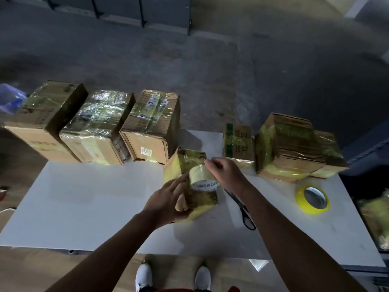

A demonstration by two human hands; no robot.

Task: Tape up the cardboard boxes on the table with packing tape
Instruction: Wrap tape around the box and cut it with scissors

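Observation:
A small cardboard box (190, 163), wrapped in yellowish tape, stands tilted at the middle of the white table (94, 207). My left hand (168, 199) grips its near left side from below. A nearly used-up roll of clear packing tape (201, 180), its core printed "MADE IN CHINA", rests against the box's top face. My right hand (225, 171) holds that roll from the right, fingertips at its upper edge. Three larger taped boxes (96, 127) line the table's far left; a small taped box (239, 142) and a bigger one (294, 146) stand at the far right.
Black-handled scissors (242, 207) lie just right of the held box, under my right forearm. A yellow tape roll (312, 199) lies flat near the right edge. A blue plastic bottle (10, 100) sits at far left. My white shoes (172, 277) show below the table's near edge.

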